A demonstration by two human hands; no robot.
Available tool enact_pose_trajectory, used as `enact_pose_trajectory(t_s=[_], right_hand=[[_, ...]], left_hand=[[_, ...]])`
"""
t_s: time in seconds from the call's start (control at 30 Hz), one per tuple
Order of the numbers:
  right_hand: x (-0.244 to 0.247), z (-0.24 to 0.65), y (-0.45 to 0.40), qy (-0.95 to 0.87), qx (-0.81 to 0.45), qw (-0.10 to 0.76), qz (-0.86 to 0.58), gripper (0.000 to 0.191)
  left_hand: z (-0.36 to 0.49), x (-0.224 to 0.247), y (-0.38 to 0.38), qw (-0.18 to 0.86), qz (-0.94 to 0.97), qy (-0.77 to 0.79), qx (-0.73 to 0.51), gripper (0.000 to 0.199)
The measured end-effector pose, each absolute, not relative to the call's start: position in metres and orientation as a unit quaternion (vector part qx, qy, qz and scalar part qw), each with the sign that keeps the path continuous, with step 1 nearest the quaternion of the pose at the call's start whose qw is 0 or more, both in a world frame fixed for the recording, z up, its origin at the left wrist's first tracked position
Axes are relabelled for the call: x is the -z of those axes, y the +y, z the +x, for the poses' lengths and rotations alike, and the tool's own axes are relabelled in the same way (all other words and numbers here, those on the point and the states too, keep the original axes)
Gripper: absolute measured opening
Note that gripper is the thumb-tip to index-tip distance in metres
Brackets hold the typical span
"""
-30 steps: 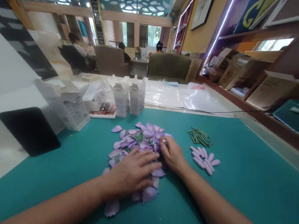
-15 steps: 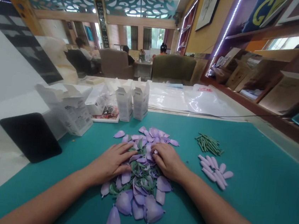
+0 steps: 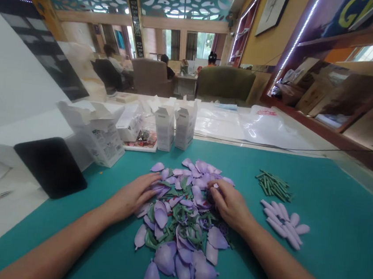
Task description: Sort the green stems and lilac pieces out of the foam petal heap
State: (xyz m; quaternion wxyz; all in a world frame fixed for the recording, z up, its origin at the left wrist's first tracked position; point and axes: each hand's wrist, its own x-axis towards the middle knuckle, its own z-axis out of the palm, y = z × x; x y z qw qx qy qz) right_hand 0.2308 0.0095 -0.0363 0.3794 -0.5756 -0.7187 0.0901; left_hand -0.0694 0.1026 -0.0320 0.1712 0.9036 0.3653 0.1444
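Note:
A loose pile of purple petal pieces (image 3: 165, 257) mixed with green leafy parts (image 3: 185, 217) lies on the teal mat. At the pile's left edge, my left hand (image 3: 137, 194) touches petals, its fingertips resting among them. My right hand (image 3: 231, 202) is curled at the pile's right side, thumb and fingers close together near a small pale piece; what they grip is too small to name. To the right lie a heap of green sticks (image 3: 274, 185) and, nearer, several pale lilac rods (image 3: 286, 223).
A black tablet-like object (image 3: 50, 167) leans at the left. White boxes (image 3: 185, 128) and a tray with wrapped items (image 3: 142, 141) stand behind the mat. Clear plastic sheeting (image 3: 221, 123) lies beyond. People sit in the background; shelves with bags are at the right.
My hands have moved apart, spreading the pile wider between them. Some petals shifted left with my left hand. The whole view has turned slightly left.

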Motion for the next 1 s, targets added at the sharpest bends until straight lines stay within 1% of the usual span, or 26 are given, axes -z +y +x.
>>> enact_pose_trajectory(t_s=[0.1,0.2,0.3,0.37,0.5,0.6,0.67,0.77,0.9,1.0], right_hand=[[0.032,0.230,0.007,-0.708,-0.075,0.387,-0.586,0.024],[0.030,0.225,0.005,-0.718,-0.112,0.352,-0.590,0.024],[0.030,0.220,0.004,-0.732,-0.152,0.329,-0.577,0.026],[0.030,0.220,0.003,-0.729,-0.169,0.345,-0.566,0.026],[0.030,0.224,0.002,-0.702,-0.178,0.380,-0.576,0.026],[0.030,0.227,0.002,-0.695,-0.180,0.388,-0.578,0.025],[0.031,0.226,0.002,-0.696,-0.186,0.387,-0.575,0.025],[0.033,0.225,0.002,-0.695,-0.192,0.383,-0.578,0.025],[0.031,0.226,0.003,-0.678,-0.197,0.401,-0.584,0.027],[0.027,0.231,0.005,-0.648,-0.216,0.435,-0.587,0.028]], left_hand=[[-0.066,0.025,0.103,0.172,0.892,0.386,-0.159,0.047],[-0.061,0.022,0.104,0.153,0.889,0.398,-0.169,0.039],[-0.052,0.022,0.110,0.176,0.879,0.399,-0.191,0.032],[-0.045,0.021,0.113,0.196,0.868,0.404,-0.211,0.031],[-0.037,0.009,0.104,0.198,0.871,0.390,-0.226,0.029],[-0.039,-0.003,0.084,0.213,0.916,0.303,-0.154,0.023],[-0.042,-0.007,0.071,0.208,0.931,0.280,-0.102,0.021],[-0.047,-0.003,0.064,0.209,0.928,0.298,-0.076,0.021],[-0.048,0.007,0.070,0.230,0.910,0.331,-0.094,0.005],[-0.047,0.010,0.075,0.267,0.879,0.376,-0.121,0.008]])
